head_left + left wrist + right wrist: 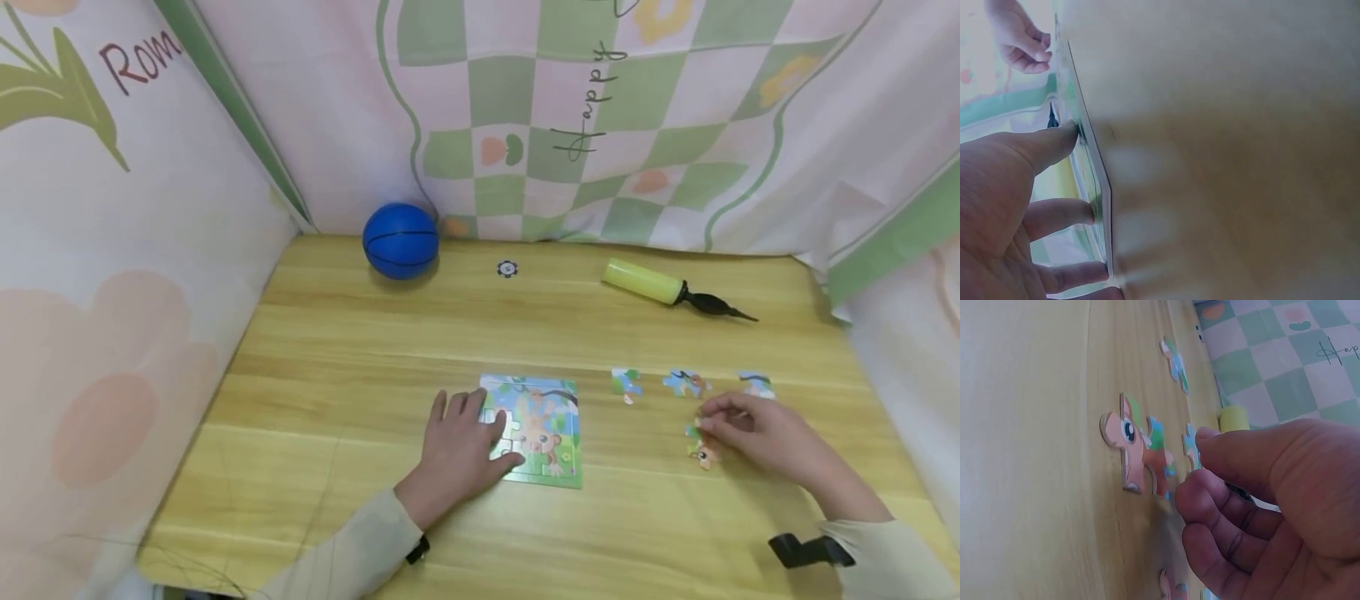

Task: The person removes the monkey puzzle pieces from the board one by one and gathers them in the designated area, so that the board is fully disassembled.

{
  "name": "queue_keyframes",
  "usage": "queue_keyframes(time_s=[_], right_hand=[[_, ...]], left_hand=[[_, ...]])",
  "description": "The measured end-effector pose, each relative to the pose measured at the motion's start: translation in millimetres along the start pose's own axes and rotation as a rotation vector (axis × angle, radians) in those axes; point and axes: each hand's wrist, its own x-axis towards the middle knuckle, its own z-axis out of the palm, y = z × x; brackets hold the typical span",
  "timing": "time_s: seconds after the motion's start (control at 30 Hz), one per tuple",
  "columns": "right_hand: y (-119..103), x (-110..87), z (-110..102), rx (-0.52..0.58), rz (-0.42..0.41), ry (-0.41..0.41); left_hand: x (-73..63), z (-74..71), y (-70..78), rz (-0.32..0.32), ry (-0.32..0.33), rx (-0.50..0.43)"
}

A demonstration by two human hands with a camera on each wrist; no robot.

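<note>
A jigsaw puzzle board [557, 479] with a cartoon animal picture lies on the table, partly filled at its right and top. My left hand [461, 446] rests over its left side, fingers spread, fingertips at the board's edge in the left wrist view. At the right, my right hand [757, 433] hovers with loosely curled fingers beside a puzzle piece showing an eye [1129, 434]. A gap shows between thumb and index finger in the right wrist view. Behind the thumb lies a blue puzzle piece [1190, 447]. Part of another piece [1166, 584] shows below the hand.
Loose puzzle pieces lie in a row beyond my right hand, among them a green-and-blue piece [626, 383] and a corner-like piece [755, 383]. Farther back are a blue ball [401, 242], a small round disc [507, 268] and a yellow hand pump [645, 282]. Patterned curtains [502, 92] border the table.
</note>
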Motion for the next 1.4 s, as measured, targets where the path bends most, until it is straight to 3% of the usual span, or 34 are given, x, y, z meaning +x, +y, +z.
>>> queue_keyframes(time_s=[0.17, 0.4, 0.67, 0.87, 1.0, 1.17, 1.4], right_hand=[[-17.9, 10.7, 1.1, 0.04, -0.035, -0.018], [-62.4, 37.6, 14.1, 0.081, -0.089, -0.059], [-129.5, 75.2, 50.6, 0.135, -0.276, -0.155], [-165.0, 89.1, 85.8, 0.134, -0.413, -0.265], [-173.6, 91.4, 100.7, 0.076, -0.439, -0.319], [-175.9, 91.8, 108.7, 0.041, -0.428, -0.298], [-177.3, 96.5, 113.5, 0.118, -0.382, -0.286]], left_hand=[[0.0, -3.5, -3.0, 0.001, 0.036, -0.044], [-2.6, -8.9, -12.8, -0.012, 0.049, -0.107], [-7.4, -7.3, -29.9, -0.045, -0.049, -0.065], [-7.1, -6.1, -31.3, -0.041, -0.056, -0.05], [-5.2, -6.1, -30.0, -0.034, -0.064, -0.029], [-3.3, -5.5, -30.4, -0.033, -0.072, 0.0], [-2.9, -5.2, -32.8, -0.043, -0.081, 0.013]])
